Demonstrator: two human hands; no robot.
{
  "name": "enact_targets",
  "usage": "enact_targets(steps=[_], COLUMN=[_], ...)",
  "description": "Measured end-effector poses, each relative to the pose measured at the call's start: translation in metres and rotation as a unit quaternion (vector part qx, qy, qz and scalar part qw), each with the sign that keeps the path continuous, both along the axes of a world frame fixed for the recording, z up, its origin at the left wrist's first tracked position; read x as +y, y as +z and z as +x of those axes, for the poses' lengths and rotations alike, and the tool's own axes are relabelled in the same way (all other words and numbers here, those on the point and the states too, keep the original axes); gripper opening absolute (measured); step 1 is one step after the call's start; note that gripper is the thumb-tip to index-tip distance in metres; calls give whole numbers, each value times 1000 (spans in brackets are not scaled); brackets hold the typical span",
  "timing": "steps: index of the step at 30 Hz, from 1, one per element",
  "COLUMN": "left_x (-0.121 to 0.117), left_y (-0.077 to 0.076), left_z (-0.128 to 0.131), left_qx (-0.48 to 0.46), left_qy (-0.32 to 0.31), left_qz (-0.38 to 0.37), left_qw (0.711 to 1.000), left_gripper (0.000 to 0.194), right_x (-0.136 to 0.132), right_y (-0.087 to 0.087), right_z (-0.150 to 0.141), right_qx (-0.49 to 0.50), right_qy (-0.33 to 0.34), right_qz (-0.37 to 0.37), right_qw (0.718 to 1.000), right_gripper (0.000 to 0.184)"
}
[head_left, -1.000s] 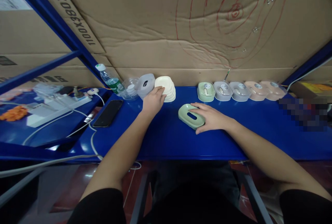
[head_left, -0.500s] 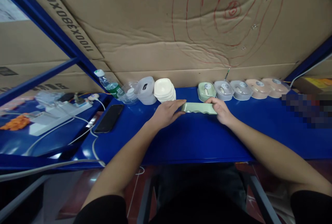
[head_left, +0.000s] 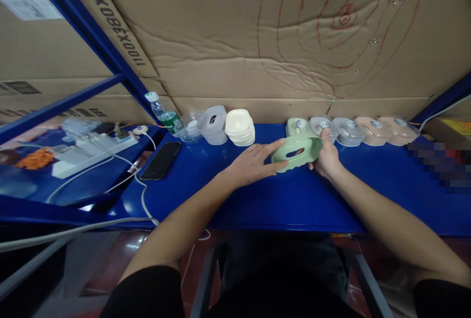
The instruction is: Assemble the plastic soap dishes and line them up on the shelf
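Note:
A light green, shallow plastic shell [head_left: 311,148] with an oval hole in its base is held tilted above the blue table, its hollow side toward me. My right hand [head_left: 328,156] grips its right end, thumb on the rim and fingers behind. My left hand [head_left: 254,163] holds the left end, with its fingers along the rim and over the face near the hole. Just behind the shell stands a green lidded container [head_left: 297,126], partly covered by it. Left of that is a stack of cream square pieces [head_left: 239,124].
Beside the cream stack stand a stack of translucent pieces [head_left: 214,126], a clear plastic tub [head_left: 191,129] and a water bottle [head_left: 165,116]. A phone [head_left: 161,161] lies at left, near white cables and a power strip [head_left: 97,156]. Grey [head_left: 346,131] and pink containers [head_left: 373,130] line the back right.
The green shell has turned from edge-on to show its hollow side and hole. Both hands have shifted with it, and the view has moved slightly.

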State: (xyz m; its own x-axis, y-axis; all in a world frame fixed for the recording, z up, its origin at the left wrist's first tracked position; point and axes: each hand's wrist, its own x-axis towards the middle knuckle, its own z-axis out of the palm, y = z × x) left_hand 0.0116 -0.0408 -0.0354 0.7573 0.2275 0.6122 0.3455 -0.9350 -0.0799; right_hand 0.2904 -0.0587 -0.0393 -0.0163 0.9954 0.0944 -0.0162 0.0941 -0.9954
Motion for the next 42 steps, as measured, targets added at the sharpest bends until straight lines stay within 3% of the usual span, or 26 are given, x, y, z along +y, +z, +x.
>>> enact_targets(steps=[3,6,8,9,12,15,18,20,27,35,38,42], left_x=[9,31,45,51,65,76,83,85,83,86,88,89], left_y=[-1,3,8,10,18,22,21,18,6,-2,-3,-2], left_z=[-4,-29,-55,-70,-113,-143,-157,-157,-135,-131,-131,-129], left_qx=[-15,-80,-163,-217,-343,-411,-429,-413,-266,-253,-254,-251], left_qy=[31,48,128,197,391,471,506,511,514,489,486,472], left_qz=[-11,28,40,43,38,25,-5,-28,-101,-123,-132,-136], left_qw=[999,995,977,955,853,780,749,753,809,826,826,834], left_gripper=[24,26,34,40,51,50,45,46,60,70,67,48], right_x=[-1,-2,-1,0,5,11,12,11,10,12,16,18], right_y=[1,2,0,-1,-8,-16,-19,-19,-22,-12,-12,-20], right_z=[0,0,2,3,7,9,9,9,9,18,23,26], right_qx=[5,-9,-31,-44,-85,-108,-115,-123,-192,-381,-450,-561], right_qy=[-29,-43,-49,-55,-72,-78,-76,-73,-66,-126,-134,-127], right_qz=[15,72,105,115,128,130,135,142,190,354,349,273], right_qw=[999,996,993,991,986,983,981,979,961,845,811,771], right_gripper=[92,79,68,63,53,52,51,51,47,30,42,65])
